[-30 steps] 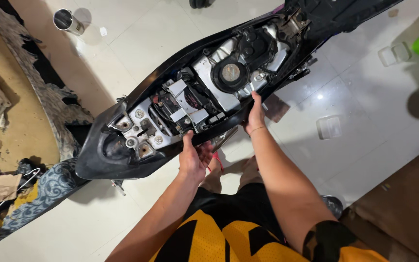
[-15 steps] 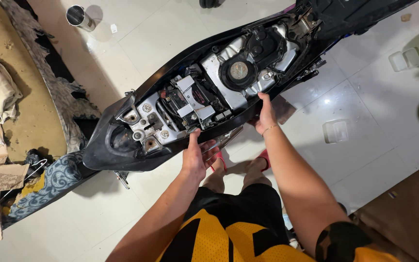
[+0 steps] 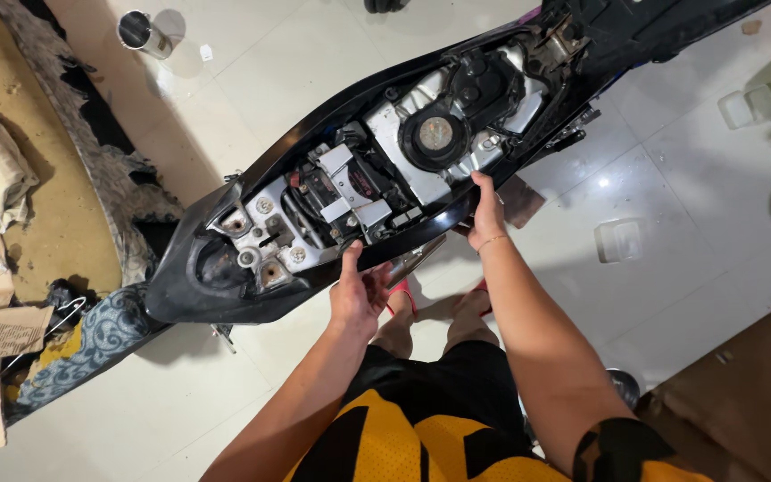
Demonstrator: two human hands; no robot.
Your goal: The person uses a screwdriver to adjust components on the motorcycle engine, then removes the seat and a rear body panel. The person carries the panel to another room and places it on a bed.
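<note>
1. The scene is bright and evenly lit from overhead.
2. Glare shows as a small white spot on the glossy floor tiles [image 3: 601, 182], just right of the scooter body [image 3: 225, 295].
3. A soft shadow lies on the tiles below the scooter body's tail.
4. Focus is sharp at the centre.
5. Straight tile lines bend slightly towards the frame edges.

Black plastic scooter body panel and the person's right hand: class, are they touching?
Touching. The head view shows the right hand with fingers curled over the near edge of the black plastic scooter body panel.
</note>
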